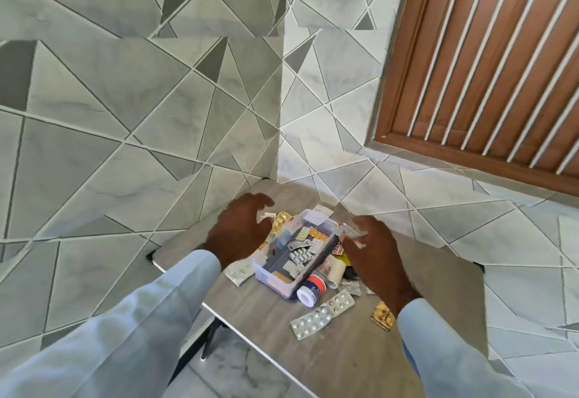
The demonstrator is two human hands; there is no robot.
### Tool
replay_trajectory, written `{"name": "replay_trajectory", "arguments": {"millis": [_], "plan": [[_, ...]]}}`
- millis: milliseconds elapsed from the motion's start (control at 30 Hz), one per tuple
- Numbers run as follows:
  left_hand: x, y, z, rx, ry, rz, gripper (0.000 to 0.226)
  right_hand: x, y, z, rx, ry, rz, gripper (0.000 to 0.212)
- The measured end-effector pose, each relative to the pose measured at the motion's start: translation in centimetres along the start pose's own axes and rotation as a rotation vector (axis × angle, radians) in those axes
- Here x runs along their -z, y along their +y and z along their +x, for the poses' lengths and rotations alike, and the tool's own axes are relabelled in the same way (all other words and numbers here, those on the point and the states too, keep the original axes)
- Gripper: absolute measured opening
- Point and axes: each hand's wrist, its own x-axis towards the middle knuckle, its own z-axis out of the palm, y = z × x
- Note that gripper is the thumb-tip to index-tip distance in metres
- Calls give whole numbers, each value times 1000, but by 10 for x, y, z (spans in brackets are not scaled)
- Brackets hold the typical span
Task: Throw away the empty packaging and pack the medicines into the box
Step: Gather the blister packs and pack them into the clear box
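The left hand point(239, 230) is hovering over the far-left side of the clear plastic box point(294, 255), fingers loosely curved and holding nothing. The right hand point(374, 252) is hanging at the box's right side, fingers spread; something pale is showing at its fingertips, but whether it is being pinched cannot be told. The box is sitting on the grey surface point(341, 357), already holding many blister strips. A red-and-blue bottle point(311, 289) with a white cap is lying against its near corner, with a silver blister strip point(322, 313) lying just in front and a gold packet point(383, 316) lying near the right sleeve.
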Motion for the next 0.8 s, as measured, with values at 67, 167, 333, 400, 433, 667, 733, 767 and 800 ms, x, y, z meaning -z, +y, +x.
{"name": "replay_trajectory", "arguments": {"millis": [67, 167, 333, 400, 433, 667, 733, 767, 800], "plan": [[-11, -25, 14, 74, -47, -21, 32, -25, 19, 10, -57, -44, -32, 39], [-32, -65, 34, 161, -154, -34, 31, -61, 52, 20, -183, -152, -20, 49], [-61, -130, 64, 309, -294, -19, 50, -104, 89, 30, -345, -215, 41, 46], [-73, -154, 73, 337, -325, -18, 51, -117, 98, 27, -416, -251, 40, 49], [-79, -166, 77, 361, -337, -15, 48, -124, 103, 26, -449, -259, 53, 50], [-116, -234, 120, 479, -416, 122, 52, -168, 111, 42, -513, -164, -111, 43], [-123, -243, 126, 532, -418, 172, 60, -174, 109, 44, -613, -116, -165, 43], [-127, -245, 124, 551, -422, 205, 64, -174, 109, 43, -651, -118, -170, 45], [-131, -247, 123, 568, -432, 227, 69, -173, 107, 41, -700, -148, -154, 49]]}}
